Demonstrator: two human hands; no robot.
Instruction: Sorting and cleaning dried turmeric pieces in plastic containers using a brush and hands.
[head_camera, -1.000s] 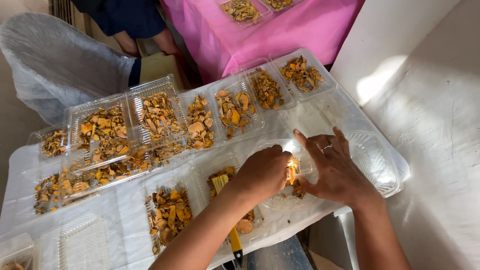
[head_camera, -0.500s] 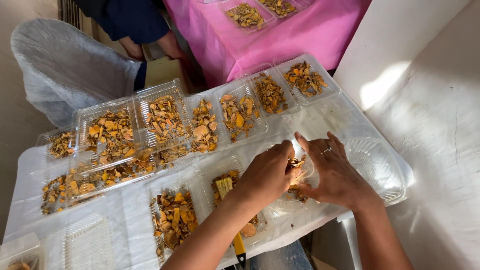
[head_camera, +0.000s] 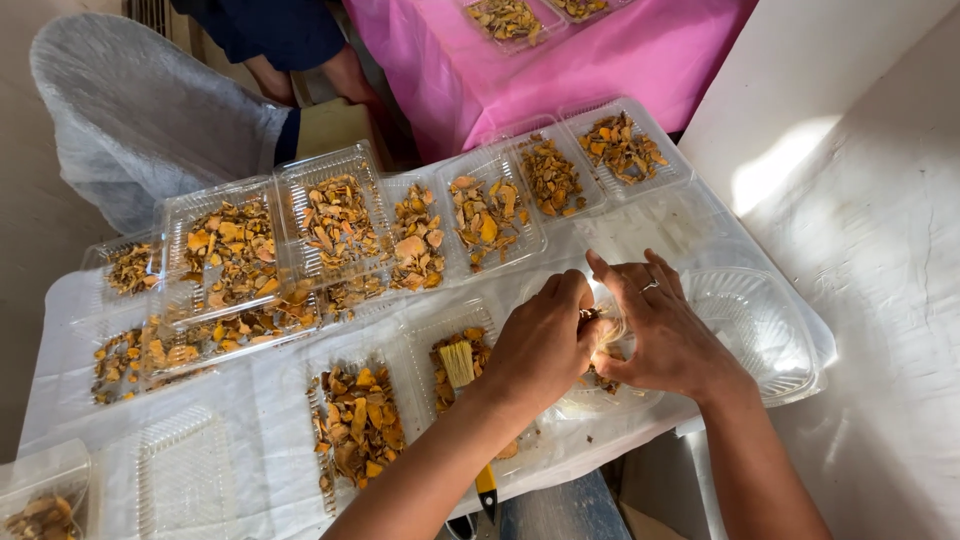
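Hands barely moved since a second ago: left hand (head_camera: 545, 340) and right hand (head_camera: 660, 330) both curled, pinching orange chips (head_camera: 600, 375) over clear tray (head_camera: 610, 400), table's 4 o'clock. Brush (head_camera: 458, 365) idle at 9 o'clock of them.

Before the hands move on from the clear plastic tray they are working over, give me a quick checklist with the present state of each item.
1. Left hand over the clear plastic tray of orange dried pieces: ok.
2. Right hand beside it, fingertips meeting: ok.
3. What the fingers pinch: cannot tell, hidden.
4. Yellow-handled bristle brush within reach, lying on the next tray under the left forearm: ok.
5. Empty round clear plastic bowl right of the hands, upright: ok.
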